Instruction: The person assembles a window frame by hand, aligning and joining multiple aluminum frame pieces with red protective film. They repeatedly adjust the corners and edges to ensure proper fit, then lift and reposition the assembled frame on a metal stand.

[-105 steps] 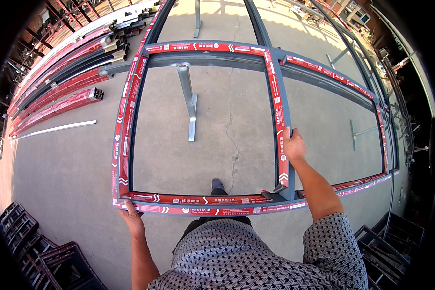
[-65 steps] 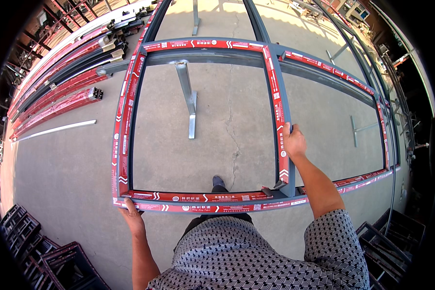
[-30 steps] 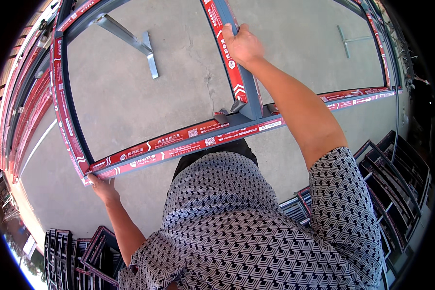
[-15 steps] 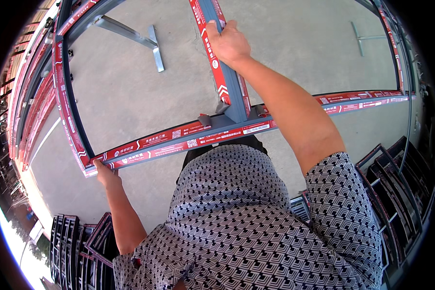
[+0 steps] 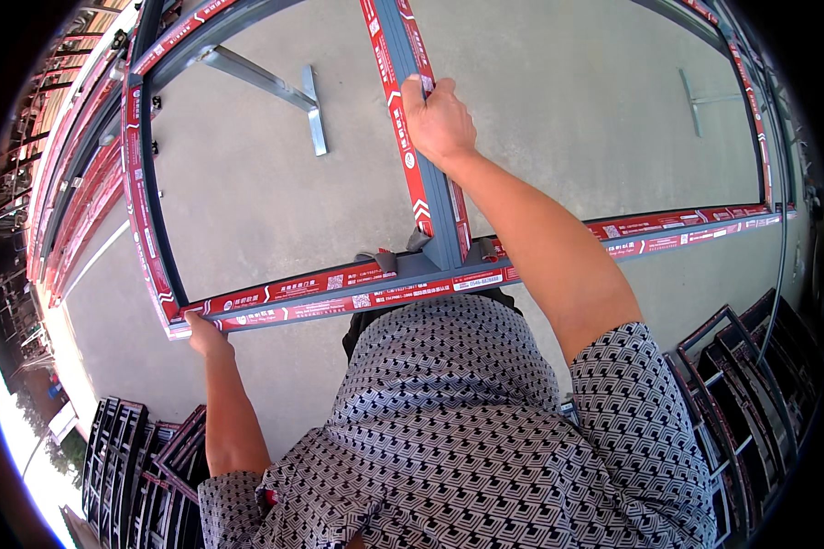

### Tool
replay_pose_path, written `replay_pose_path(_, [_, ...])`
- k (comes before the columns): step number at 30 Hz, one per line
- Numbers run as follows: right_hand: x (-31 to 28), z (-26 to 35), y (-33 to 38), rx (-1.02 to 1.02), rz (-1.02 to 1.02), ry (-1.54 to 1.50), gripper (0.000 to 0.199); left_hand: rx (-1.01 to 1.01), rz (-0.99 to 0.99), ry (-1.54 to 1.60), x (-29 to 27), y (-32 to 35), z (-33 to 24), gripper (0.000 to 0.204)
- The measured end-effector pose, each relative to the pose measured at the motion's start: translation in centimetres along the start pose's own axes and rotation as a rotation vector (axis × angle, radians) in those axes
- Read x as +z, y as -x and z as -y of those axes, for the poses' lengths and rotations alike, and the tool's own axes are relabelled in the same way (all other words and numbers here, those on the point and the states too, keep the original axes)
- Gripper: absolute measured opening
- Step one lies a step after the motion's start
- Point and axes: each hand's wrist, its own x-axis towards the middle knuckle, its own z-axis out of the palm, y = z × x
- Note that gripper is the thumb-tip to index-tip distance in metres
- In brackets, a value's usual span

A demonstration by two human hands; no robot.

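Observation:
A large grey metal window frame (image 5: pixel 311 300), covered in red and white protective tape, lies in front of my body. My left hand (image 5: pixel 211 337) grips its near left corner; the thumb rests on top and the other fingers are hidden underneath. Farther forward, my right hand (image 5: pixel 441 119) is closed around the frame's middle bar (image 5: pixel 442 220), with part of the fingers out of sight behind it. Loose grey strips of peeled tape (image 5: pixel 383 262) curl up near the joint where this bar meets the near rail.
A metal stand leg (image 5: pixel 256 73) with a crossfoot shows through the left opening, another stand foot (image 5: pixel 696 101) through the right. Red-taped profiles (image 5: pixel 82 201) are stacked at left. Dark frames (image 5: pixel 124 467) lean at lower left, more frames (image 5: pixel 742 384) at lower right, beside a hanging cable (image 5: pixel 781 274).
The whole frame and both hands sit slightly lower and farther right in the picture, as does the floor scene. Both hands keep their grip at the same places.

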Motion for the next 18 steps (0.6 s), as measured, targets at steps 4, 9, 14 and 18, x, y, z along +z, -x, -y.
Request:
replay_pose_path(4, [0.1, 0.2, 0.0, 0.008, 0.007, 0.024, 0.069, 0.005, -0.024, -0.014, -0.2, 0.2, 0.3, 0.06])
replay_pose_path(9, [0.3, -0.3, -0.1, -0.008, -0.014, 0.057, 0.068, 0.087, -0.067, 0.023, 0.2, -0.2, 1.0, 0.066])
replay_pose_path(14, [0.2, 0.1, 0.1, -0.026, -0.019, 0.014, 0.067, 0.059, -0.177, -0.176, 0.5, 1.2, -0.3, 0.07])
replay_pose_path(18, [0.2, 0.5, 0.3, -0.031, -0.041, -0.016, 0.063, 0.364, -0.58, -0.82, 0.5, 2.6, -2.0, 0.079])
